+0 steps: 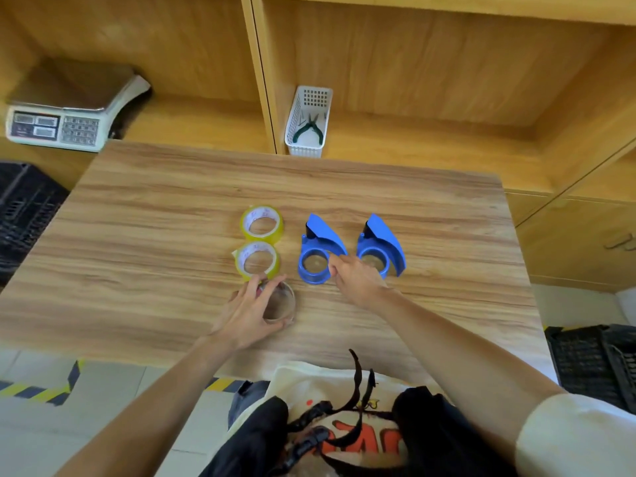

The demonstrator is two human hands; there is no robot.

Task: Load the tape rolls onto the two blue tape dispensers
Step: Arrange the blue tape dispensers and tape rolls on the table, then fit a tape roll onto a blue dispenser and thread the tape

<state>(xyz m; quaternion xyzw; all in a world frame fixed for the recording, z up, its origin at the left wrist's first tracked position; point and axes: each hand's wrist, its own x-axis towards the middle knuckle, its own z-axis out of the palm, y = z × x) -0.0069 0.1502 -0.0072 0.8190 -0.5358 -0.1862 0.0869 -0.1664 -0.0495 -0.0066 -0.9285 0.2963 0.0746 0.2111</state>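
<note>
Clear tape roll (279, 302) blurred, partly behind left hand (248, 313) fingers (272, 285)

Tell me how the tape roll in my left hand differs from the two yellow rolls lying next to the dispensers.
The held roll looks clear to brownish; the far yellow roll and near yellow roll are yellow-tinted with white printed cores. The held roll is gripped by the left hand; both yellow rolls lie untouched on the table. The held roll sits nearest the person, the yellow ones farther back. All three show an open core facing up.
</note>
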